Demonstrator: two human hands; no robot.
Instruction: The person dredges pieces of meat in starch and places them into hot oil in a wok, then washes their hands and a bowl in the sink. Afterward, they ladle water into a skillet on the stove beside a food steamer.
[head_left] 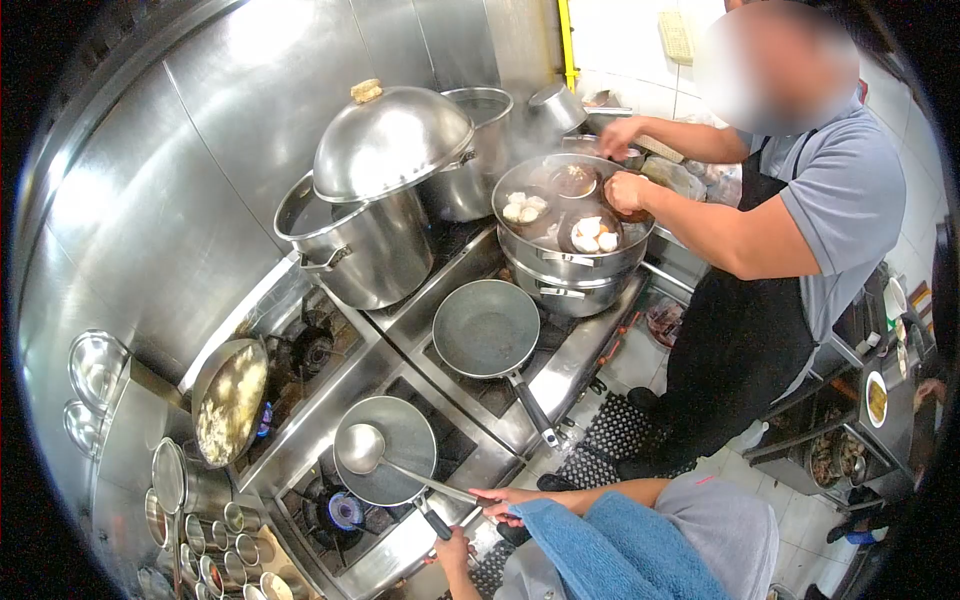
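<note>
My left hand is closed around the black handle of a grey frying pan. The pan sits tilted over the front burner, partly off a lit blue flame. My right hand grips the long handle of a steel ladle, whose round bowl is over the pan's inside. I see no food in this pan. A second frying pan lies on the neighbouring burner, its handle pointing toward me. A blue towel hangs over my right arm and shoulder.
A person in a grey shirt and black apron reaches into a steaming steamer holding bowls of white pieces. Large stockpots stand behind, one under a domed lid. A wok of bubbling liquid tilts over flame. Several steel containers stand lower left.
</note>
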